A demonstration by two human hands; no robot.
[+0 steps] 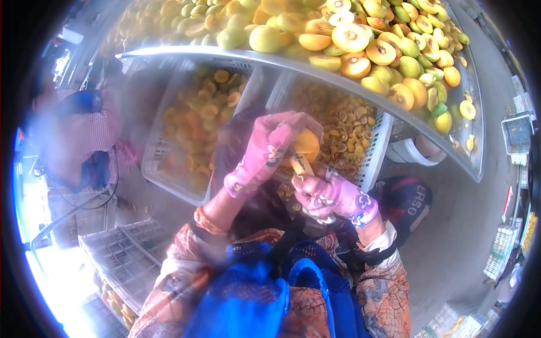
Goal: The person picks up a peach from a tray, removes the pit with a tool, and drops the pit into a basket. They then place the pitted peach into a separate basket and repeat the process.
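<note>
My left hand (276,145), in a pink flowered glove, is closed around a yellow-orange peach half (306,145) in front of my chest. In a matching glove, my right hand (332,197) grips a small tool with a yellowish handle (301,167). The tool's upper end meets the underside of the fruit; its tip is hidden. Beneath my hands stands a white crate (381,147) full of small brown and yellow pieces that look like pits. Another white crate (151,152), to the left, holds peach halves.
A metal tray table (420,125) heaped with halved peaches (350,37) spans the far side. Under its right part stands a white bucket (407,152). At the left sits another person (90,127) in a checked sleeve. Stacked crates (121,248) stand at lower left.
</note>
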